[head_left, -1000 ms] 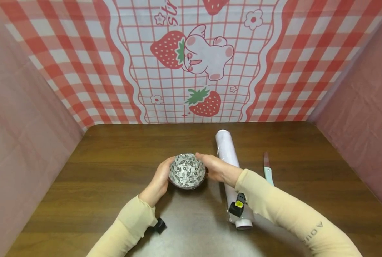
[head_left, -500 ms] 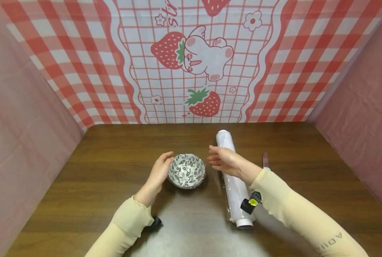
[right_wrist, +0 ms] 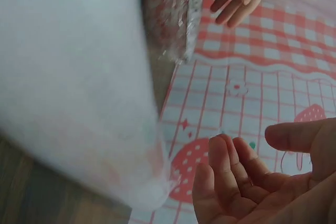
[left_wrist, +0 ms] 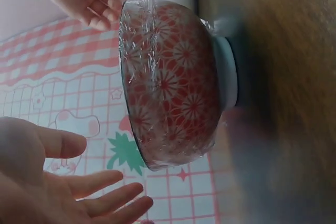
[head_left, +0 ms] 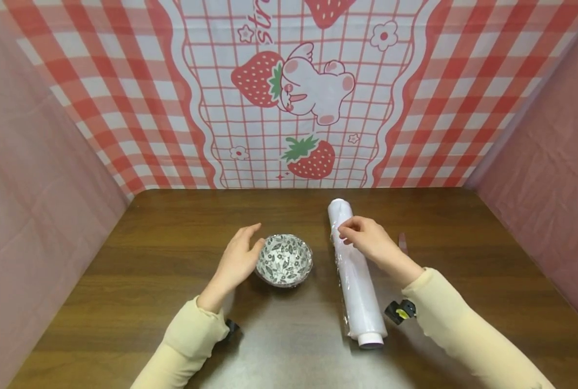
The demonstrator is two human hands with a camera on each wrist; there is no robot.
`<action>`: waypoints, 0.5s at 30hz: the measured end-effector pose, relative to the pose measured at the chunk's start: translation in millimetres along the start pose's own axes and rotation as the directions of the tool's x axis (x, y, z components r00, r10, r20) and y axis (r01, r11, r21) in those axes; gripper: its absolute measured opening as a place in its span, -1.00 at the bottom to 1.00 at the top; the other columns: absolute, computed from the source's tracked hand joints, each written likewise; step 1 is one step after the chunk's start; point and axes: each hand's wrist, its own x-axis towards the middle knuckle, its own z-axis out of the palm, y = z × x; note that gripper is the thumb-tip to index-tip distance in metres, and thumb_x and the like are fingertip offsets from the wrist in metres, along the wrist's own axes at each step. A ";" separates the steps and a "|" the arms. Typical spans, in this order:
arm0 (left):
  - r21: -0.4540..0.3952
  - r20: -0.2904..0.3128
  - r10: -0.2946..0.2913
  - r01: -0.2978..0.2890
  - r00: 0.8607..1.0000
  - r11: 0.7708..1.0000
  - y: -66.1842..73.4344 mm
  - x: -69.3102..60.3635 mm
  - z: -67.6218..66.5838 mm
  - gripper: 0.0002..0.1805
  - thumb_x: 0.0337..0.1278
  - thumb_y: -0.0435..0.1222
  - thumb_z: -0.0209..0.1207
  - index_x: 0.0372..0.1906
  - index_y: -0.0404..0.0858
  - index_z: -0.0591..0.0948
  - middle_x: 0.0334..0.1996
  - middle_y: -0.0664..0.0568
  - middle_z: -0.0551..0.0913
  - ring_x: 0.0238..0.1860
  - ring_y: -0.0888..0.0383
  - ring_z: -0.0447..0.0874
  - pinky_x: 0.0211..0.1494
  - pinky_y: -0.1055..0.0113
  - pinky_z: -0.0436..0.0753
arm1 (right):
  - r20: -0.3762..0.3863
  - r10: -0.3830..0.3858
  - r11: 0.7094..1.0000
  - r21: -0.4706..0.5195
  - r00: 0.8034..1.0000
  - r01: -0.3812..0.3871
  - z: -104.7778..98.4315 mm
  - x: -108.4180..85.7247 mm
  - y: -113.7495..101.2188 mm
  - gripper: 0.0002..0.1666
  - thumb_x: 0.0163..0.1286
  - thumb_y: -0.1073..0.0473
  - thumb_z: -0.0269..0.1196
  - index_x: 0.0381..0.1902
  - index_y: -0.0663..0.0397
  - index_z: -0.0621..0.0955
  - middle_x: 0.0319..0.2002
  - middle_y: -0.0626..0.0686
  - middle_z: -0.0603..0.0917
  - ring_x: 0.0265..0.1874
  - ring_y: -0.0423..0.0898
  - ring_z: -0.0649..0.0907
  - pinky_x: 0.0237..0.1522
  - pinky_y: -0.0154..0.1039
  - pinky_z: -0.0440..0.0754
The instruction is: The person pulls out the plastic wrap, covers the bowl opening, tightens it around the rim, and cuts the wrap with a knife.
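Note:
A patterned bowl point(head_left: 285, 260) stands upright on the table, its inside a black-and-white leaf print. In the left wrist view the bowl's red, flowered outside point(left_wrist: 170, 85) has clear cling film clinging round it. My left hand point(head_left: 234, 258) is just left of the bowl, fingers extended; the left wrist view shows a gap between them. My right hand point(head_left: 370, 240) hovers over the upper part of a roll of cling film point(head_left: 359, 292), its fingers loosely bent. In the right wrist view the right hand point(right_wrist: 262, 182) holds nothing, thumb apart from the fingers.
A knife point(head_left: 403, 243) lies right of the roll, mostly hidden behind the right forearm. The brown wooden table point(head_left: 172, 227) ends at a red-and-white strawberry cloth point(head_left: 313, 156). Pink cloth walls point(head_left: 537, 146) stand at both sides.
Both hands have let go of the bowl. The right hand has moved right, over the roll, its fingers bending. The left hand has drawn slightly left. The bowl stays in place.

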 end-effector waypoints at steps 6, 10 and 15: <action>0.156 -0.011 0.042 -0.040 0.999 0.987 -1.3 0.8 1.4 -0.51 0.20 -0.16 -0.01 0.19 -0.32 0.41 0.15 -0.17 0.45 0.19 -0.13 0.35 0.24 -0.05 0.24 | -0.100 -0.007 0.972 -0.234 0.995 -0.016 -10.0 -3.2 14.4 -0.74 0.23 0.07 0.11 -0.26 0.12 0.60 -0.40 0.06 0.65 -0.37 -0.05 0.58 -0.27 -0.07 0.41; 0.207 0.027 0.085 -0.089 0.996 0.974 -1.4 1.2 1.5 -0.49 0.20 -0.16 0.00 0.22 -0.30 0.37 0.21 -0.17 0.38 0.24 -0.11 0.28 0.30 -0.05 0.15 | -0.155 -0.029 0.945 -0.326 0.987 -0.024 -14.5 -4.8 26.0 -0.74 0.18 0.07 0.17 -0.34 0.18 0.59 -0.41 0.11 0.64 -0.42 0.02 0.58 -0.40 -0.10 0.47; 0.209 0.121 0.162 -0.184 0.979 0.960 0.1 1.0 1.0 -0.45 0.20 -0.16 0.02 0.28 -0.24 0.32 0.28 -0.16 0.28 0.30 -0.13 0.18 0.33 -0.09 0.07 | -0.143 0.035 0.905 -0.415 0.989 -0.092 -21.7 -7.8 39.9 -0.68 0.14 0.02 0.21 -0.39 0.20 0.54 -0.42 0.14 0.63 -0.45 0.07 0.58 -0.47 -0.06 0.48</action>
